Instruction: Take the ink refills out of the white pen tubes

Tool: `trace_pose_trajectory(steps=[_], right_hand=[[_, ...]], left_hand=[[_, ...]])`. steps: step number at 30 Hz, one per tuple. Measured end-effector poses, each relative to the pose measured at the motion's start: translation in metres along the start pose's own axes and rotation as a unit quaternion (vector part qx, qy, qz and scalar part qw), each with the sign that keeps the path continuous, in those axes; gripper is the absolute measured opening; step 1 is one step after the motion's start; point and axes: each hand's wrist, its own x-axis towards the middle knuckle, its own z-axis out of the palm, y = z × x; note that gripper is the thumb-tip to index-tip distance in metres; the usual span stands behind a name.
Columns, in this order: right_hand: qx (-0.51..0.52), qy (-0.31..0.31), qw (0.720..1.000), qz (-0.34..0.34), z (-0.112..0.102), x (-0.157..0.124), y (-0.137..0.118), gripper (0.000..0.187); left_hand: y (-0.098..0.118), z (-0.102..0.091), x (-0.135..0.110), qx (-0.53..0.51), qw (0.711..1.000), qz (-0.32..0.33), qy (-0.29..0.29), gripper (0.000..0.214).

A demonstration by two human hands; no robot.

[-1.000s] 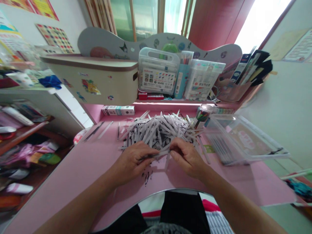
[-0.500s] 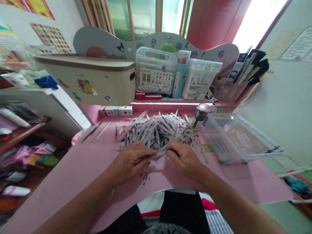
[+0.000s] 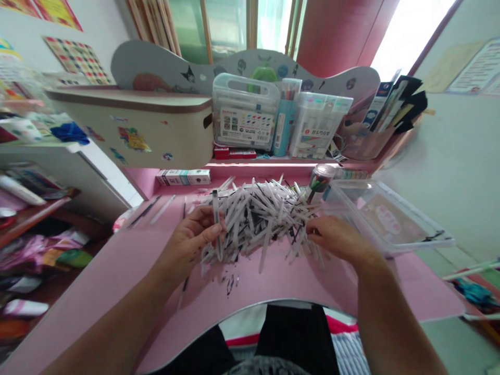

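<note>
A large heap of white and clear pen barrels [image 3: 253,213] lies on the pink desk, some with dark parts. At its left side my left hand [image 3: 199,234] pinches a clear pen [image 3: 217,229] between thumb and fingers, held nearly upright with its dark end up. Over the right edge of the heap is my right hand [image 3: 332,237], fingers closed and bent toward the pens; what they hold, if anything, is hidden. Small black pieces [image 3: 231,284] are scattered on the desk in front of the heap.
To the right stands a clear plastic box [image 3: 414,245], next to a round clear container [image 3: 321,179] with coloured contents. Several thin sticks [image 3: 162,209] lie at the left. Behind, a shelf carries a beige bin [image 3: 156,130], marker cases [image 3: 246,120] and a pen holder [image 3: 367,143].
My hands were close together at the heap's front and have moved apart. The left has gone left and raised a pen upright; the right has moved right to the heap's edge.
</note>
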Motion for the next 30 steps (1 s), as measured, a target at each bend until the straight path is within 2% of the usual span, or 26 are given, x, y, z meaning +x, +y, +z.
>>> trace_pose_trajectory(steps=[3, 6, 11, 16, 20, 23, 25, 26, 28, 30], right_hand=[[-0.028, -0.027, 0.999, 0.034, 0.007, 0.000, -0.002, 0.019], [-0.044, -0.025, 0.998, 0.046, 0.013, 0.002, -0.003, 0.022], [-0.055, 0.018, 0.998, 0.028, 0.023, 0.007, -0.002, 0.019], [-0.037, 0.006, 0.999, 0.011, 0.026, 0.011, -0.002, 0.022], [0.002, 0.007, 1.000, 0.001, 0.019, 0.006, 0.002, 0.021], [0.116, 0.036, 0.991, -0.055, 0.012, 0.003, 0.005, 0.019], [0.261, 0.067, 0.957, -0.110, 0.012, 0.002, 0.003, 0.020], [0.347, 0.075, 0.925, -0.134, 0.013, 0.002, -0.001, 0.021], [0.511, 0.079, 0.840, -0.164, 0.018, 0.004, -0.012, 0.023], [0.627, 0.074, 0.755, -0.176, 0.026, 0.007, -0.026, 0.027]], left_hand=[[0.000, -0.001, 0.001, -0.037, 0.999, -0.013, 0.006, 0.031], [0.002, -0.001, 0.002, -0.047, 0.999, -0.012, 0.014, 0.033], [0.003, 0.000, 0.001, -0.049, 0.998, -0.017, 0.025, 0.033], [0.004, 0.001, 0.000, -0.061, 0.998, -0.028, 0.019, 0.034], [0.003, 0.001, -0.001, -0.063, 0.997, -0.037, -0.007, 0.031], [0.000, -0.002, -0.003, -0.051, 0.996, -0.056, -0.056, 0.028], [-0.004, -0.003, -0.005, -0.045, 0.991, -0.082, -0.100, 0.028], [-0.006, -0.003, -0.007, -0.044, 0.987, -0.096, -0.124, 0.030], [-0.008, -0.002, -0.010, -0.038, 0.975, -0.129, -0.174, 0.032], [-0.008, 0.001, -0.014, -0.024, 0.963, -0.159, -0.216, 0.033]])
